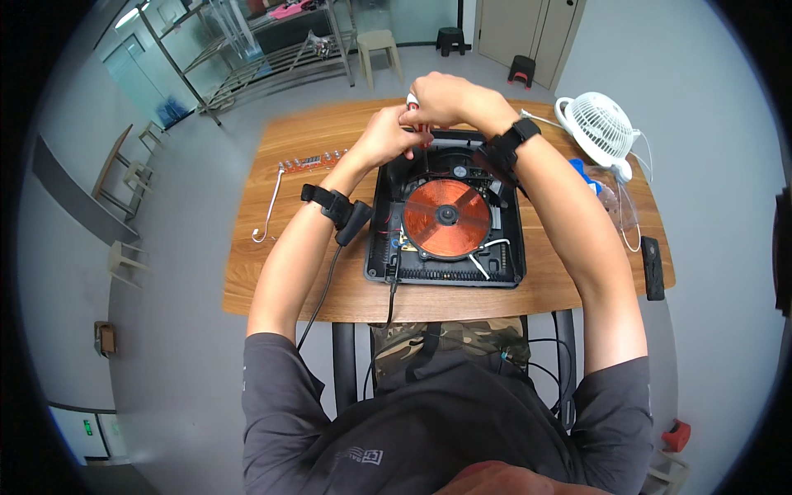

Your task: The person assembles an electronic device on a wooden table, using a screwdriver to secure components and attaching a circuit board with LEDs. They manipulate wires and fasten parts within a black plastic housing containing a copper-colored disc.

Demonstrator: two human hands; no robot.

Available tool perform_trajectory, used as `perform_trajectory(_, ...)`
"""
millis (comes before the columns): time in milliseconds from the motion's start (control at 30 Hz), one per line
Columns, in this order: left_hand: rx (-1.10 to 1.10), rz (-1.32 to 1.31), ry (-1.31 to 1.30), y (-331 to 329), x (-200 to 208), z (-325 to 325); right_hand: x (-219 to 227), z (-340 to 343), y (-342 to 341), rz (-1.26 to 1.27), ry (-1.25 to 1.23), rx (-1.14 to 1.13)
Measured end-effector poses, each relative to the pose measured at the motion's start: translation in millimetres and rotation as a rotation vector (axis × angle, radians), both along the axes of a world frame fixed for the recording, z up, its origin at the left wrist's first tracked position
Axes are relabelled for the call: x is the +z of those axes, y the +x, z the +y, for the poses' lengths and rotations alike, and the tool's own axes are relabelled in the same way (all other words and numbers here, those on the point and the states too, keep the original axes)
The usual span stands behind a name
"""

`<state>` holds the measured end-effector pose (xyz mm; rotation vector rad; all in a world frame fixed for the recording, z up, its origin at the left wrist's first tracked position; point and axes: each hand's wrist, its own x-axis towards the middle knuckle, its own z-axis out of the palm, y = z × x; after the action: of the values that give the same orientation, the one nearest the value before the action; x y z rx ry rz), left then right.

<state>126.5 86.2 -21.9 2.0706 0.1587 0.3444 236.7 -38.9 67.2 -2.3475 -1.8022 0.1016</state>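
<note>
Dark T-shirt (462,412) at the lower edge, opened black casing (445,281) beyond it

Most of the lower centre of the frame is filled by the T-shirt. At upper centre, a slim red-and-white tool (412,102) is gripped by the curled fingers of the right hand (445,97). Beside it, bent fingers are gathered by the left hand (381,139) close to the tool's lower part; whether it is pinched by them cannot be told. Both hands are held at the casing's upper edge, and the tool's tip is hidden.

The casing is set at the centre of the frame on a wooden table (256,206). Inside it a round copper coil (447,215) is exposed, with white leads (495,243) spread near its lower right.

To the left, an orange strip with knobs (310,162) is partly covered by the left forearm. At upper right, a white fan (596,128) is seen; at the table's right edge, a black bar (652,268) is laid.
</note>
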Motion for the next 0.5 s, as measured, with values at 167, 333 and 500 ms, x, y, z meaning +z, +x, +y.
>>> perform_trajectory(167, 0.036, -0.038, 0.009, -7.8, 22.9, -11.0, 10.7, -13.5, -0.7, -0.228, 0.168, 0.107)
perform_trajectory(333, 0.116, -0.266, 0.123, -27.4, 60.9, -17.1, 50.6, -34.2, -20.0, -0.103, 0.361, 0.110)
perform_trajectory(500, 0.020, -0.326, 0.685, -73.5, 41.0, -12.0, 21.6, -63.4, -53.0, -0.130, 0.190, 0.170)
